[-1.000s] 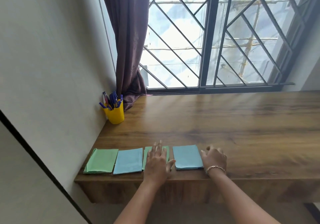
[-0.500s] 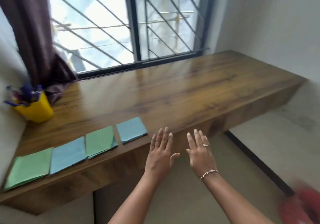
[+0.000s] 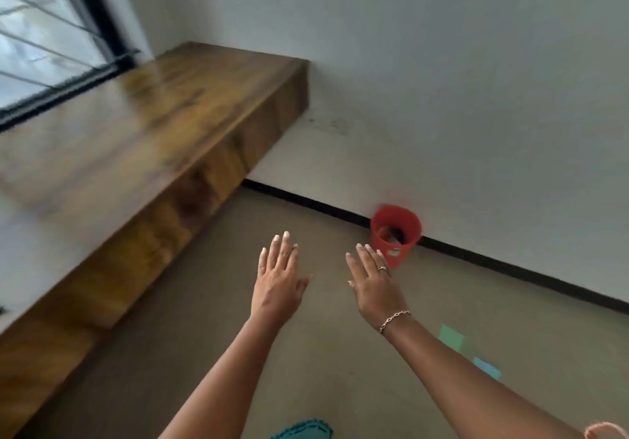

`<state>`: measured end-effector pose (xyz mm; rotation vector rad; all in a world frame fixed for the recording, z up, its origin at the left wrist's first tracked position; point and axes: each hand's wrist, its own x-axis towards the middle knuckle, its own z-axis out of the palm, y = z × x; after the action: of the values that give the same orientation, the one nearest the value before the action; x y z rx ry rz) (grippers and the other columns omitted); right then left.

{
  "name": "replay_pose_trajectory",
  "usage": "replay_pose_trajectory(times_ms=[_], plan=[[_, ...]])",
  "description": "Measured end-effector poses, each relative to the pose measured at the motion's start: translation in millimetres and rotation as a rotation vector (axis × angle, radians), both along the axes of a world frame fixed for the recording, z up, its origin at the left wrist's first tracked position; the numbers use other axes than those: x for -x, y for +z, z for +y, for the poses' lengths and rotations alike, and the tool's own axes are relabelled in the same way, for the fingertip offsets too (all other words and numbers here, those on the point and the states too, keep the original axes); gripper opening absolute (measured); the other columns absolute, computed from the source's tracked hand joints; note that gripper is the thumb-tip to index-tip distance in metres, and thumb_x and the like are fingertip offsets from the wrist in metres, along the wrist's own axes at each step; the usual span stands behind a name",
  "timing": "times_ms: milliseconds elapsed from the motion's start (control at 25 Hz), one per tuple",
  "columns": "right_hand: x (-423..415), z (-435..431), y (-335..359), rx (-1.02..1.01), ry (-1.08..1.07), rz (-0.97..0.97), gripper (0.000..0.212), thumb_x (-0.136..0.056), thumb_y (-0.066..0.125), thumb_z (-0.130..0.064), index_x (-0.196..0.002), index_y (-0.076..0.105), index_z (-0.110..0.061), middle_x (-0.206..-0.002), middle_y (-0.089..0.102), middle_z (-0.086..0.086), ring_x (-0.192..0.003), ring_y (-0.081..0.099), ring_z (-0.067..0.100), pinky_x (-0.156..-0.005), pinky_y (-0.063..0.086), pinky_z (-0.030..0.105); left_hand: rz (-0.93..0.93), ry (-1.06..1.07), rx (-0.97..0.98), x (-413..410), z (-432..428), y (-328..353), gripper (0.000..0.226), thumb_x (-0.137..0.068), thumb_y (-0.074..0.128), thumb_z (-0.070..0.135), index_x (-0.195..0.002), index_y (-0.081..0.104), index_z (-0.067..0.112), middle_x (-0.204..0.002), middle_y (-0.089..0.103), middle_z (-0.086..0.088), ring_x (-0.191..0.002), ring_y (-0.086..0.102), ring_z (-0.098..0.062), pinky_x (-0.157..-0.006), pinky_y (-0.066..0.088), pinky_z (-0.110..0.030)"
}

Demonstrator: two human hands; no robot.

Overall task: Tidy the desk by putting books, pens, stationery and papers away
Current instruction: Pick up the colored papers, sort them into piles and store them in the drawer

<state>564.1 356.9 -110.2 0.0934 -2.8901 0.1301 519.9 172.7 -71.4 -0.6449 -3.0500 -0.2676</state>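
Swung away from the desk (image 3: 146, 122), both hands, left hand (image 3: 277, 285) and right hand (image 3: 372, 285), are held flat, fingers spread, empty; floor papers (image 3: 451, 336) should be gathered squarely.

The desk (image 3: 129, 139) is motion-blurred and runs off the left edge. The red bin's (image 3: 396, 234) contents are too dim to tell. The right arm partly covers a green paper (image 3: 451, 336) and a blue paper (image 3: 486, 368). A teal thing (image 3: 303, 431) is cut by the bottom edge.
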Motion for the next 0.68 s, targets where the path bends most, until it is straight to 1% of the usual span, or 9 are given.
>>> replay_pose_trajectory(times_ms=[40, 80, 160, 200, 280, 360, 440, 560, 680], plan=[[-16, 27, -1, 0.000, -0.043, -0.023, 0.048, -0.069, 0.059, -0.022, -0.115, 0.063, -0.008, -0.119, 0.062, 0.020, -0.111, 0.061, 0.034, -0.102, 0.041, 0.041, -0.017, -0.041, -0.026, -7, 28, -1, 0.064, -0.095, 0.043, 0.041, -0.147, 0.024, 0.008, -0.158, -0.001, -0.011, -0.146, -0.006, -0.026, -0.117, -0.005, -0.036], [-33, 53, 0, 0.011, -0.088, -0.046, 0.046, -0.070, 0.058, -0.022, -0.112, 0.065, -0.007, -0.117, 0.063, 0.019, -0.109, 0.062, 0.033, -0.096, 0.047, 0.043, -0.024, -0.074, -0.051, -13, 54, -3, 0.064, -0.096, 0.043, 0.040, -0.147, 0.023, 0.008, -0.158, -0.003, -0.011, -0.146, -0.008, -0.026, -0.117, -0.005, -0.036], [-63, 102, 0, 0.037, -0.164, -0.082, 0.040, -0.072, 0.058, -0.019, -0.109, 0.066, -0.006, -0.114, 0.065, 0.019, -0.104, 0.064, 0.034, -0.089, 0.050, 0.048, -0.042, -0.133, -0.061, -26, 103, -5, 0.062, -0.096, 0.042, 0.039, -0.147, 0.025, 0.008, -0.158, -0.004, -0.011, -0.146, -0.009, -0.026, -0.118, -0.005, -0.036], [-75, 123, -1, 0.051, -0.185, -0.087, 0.039, -0.070, 0.065, -0.016, -0.107, 0.066, -0.005, -0.112, 0.065, 0.020, -0.102, 0.065, 0.034, -0.087, 0.051, 0.049, -0.056, -0.158, -0.048, -32, 124, -6, 0.061, -0.097, 0.041, 0.040, -0.147, 0.024, 0.008, -0.158, -0.006, -0.011, -0.146, -0.010, -0.026, -0.118, -0.005, -0.036], [-105, 171, -4, 0.082, -0.248, -0.098, 0.046, -0.061, 0.079, -0.010, -0.103, 0.064, -0.004, -0.107, 0.066, 0.019, -0.097, 0.067, 0.035, -0.084, 0.052, 0.050, -0.087, -0.217, -0.050, -43, 170, -10, 0.062, -0.097, 0.040, 0.040, -0.147, 0.023, 0.008, -0.158, -0.007, -0.011, -0.146, -0.011, -0.026, -0.118, -0.006, -0.036], [-131, 215, -6, 0.138, -0.332, -0.107, 0.048, -0.055, 0.083, -0.006, -0.099, 0.064, -0.004, -0.102, 0.067, 0.018, -0.090, 0.067, 0.036, -0.079, 0.055, 0.046, -0.109, -0.280, -0.052, -54, 214, -11, 0.063, -0.097, 0.039, 0.041, -0.148, 0.021, 0.009, -0.158, -0.006, -0.011, -0.146, -0.011, -0.025, -0.118, -0.006, -0.036], [-150, 253, -9, 0.233, -0.430, -0.148, 0.042, -0.060, 0.080, -0.001, -0.099, 0.065, -0.001, -0.100, 0.066, 0.018, -0.088, 0.066, 0.038, -0.076, 0.056, 0.042, -0.128, -0.338, -0.032, -62, 251, -12, 0.063, -0.097, 0.038, 0.042, -0.148, 0.019, 0.011, -0.159, -0.006, -0.009, -0.146, -0.011, -0.024, -0.118, -0.006, -0.036], [-164, 297, -15, 0.317, -0.563, -0.199, 0.033, -0.083, 0.058, -0.002, -0.116, 0.058, -0.001, -0.116, 0.058, 0.016, -0.107, 0.055, 0.037, -0.087, 0.048, 0.040, -0.166, -0.392, -0.031, -61, 292, -19, 0.060, -0.097, 0.038, 0.043, -0.147, 0.022, 0.014, -0.159, -0.001, -0.007, -0.147, -0.009, -0.022, -0.118, -0.004, -0.035], [-161, 341, -26, 0.334, -0.629, -0.235, 0.035, -0.089, 0.051, -0.006, -0.124, 0.054, -0.005, -0.124, 0.054, 0.014, -0.113, 0.050, 0.034, -0.092, 0.044, 0.039, -0.220, -0.395, -0.042, -48, 331, -37, 0.059, -0.097, 0.040, 0.042, -0.146, 0.025, 0.012, -0.159, 0.006, -0.007, -0.147, -0.003, -0.023, -0.118, 0.000, -0.034]])
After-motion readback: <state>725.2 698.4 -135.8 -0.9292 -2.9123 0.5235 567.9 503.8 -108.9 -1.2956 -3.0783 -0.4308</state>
